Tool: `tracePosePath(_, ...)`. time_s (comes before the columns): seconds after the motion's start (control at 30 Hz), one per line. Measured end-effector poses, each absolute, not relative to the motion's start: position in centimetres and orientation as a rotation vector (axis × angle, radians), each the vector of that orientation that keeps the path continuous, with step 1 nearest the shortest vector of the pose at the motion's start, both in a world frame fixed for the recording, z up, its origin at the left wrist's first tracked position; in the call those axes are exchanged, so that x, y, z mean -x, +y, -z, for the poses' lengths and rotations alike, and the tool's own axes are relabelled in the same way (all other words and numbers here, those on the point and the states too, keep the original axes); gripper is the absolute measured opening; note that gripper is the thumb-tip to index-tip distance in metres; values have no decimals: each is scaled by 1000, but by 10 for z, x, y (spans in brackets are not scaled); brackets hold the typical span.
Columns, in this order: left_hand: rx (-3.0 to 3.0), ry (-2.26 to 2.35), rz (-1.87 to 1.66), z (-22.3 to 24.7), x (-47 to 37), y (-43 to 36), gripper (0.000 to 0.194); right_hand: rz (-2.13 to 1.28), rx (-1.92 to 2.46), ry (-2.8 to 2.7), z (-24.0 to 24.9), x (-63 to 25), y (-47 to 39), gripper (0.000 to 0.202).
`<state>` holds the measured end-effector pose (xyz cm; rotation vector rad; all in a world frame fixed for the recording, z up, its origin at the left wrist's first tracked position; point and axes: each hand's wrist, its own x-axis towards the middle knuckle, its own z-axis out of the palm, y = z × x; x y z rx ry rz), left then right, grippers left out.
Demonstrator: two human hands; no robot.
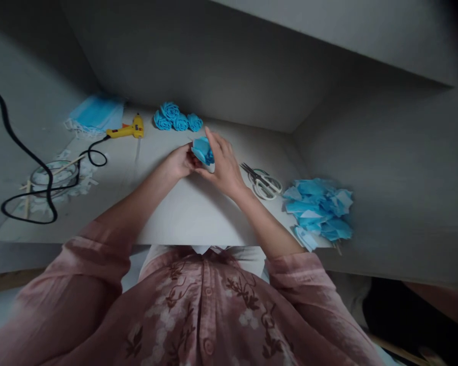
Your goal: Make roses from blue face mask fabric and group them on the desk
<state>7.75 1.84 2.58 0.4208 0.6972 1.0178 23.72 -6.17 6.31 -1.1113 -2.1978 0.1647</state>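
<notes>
A blue flower (202,150) with ruffled petals is held above the white table, between my two hands. My left hand (183,160) has its fingers wrapped round the flower's lower left side. Against the flower's right side rests my right hand (225,165), its fingers stretched upward and its thumb below. Finished-looking blue flowers (180,121) lie grouped just behind my hands. Scissors with white handles (265,184) lie to the right of my right hand.
At the left are a yellow glue gun (127,130) with a looping black cord (9,124), blue face masks (97,114) and a round glass dish (55,174) among white scraps. Cut blue pieces (316,206) are heaped at the right. Grey panels enclose the table (191,218).
</notes>
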Motion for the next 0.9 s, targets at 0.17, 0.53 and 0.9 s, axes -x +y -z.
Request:
tracePosePath(0.17,-427,845,-1045,-36,-82,9,29,-389,1171,-1984,-52,-247,-51,79)
tracePosePath(0.53,-828,861,-1115,-8,-64,-11,16,-598,1233,-1579,-35,-248,80,98)
tracePosePath(0.9,-833,779,-1048,0,-62,-9,22,-370,1252,-1787,-34,-183,166,88)
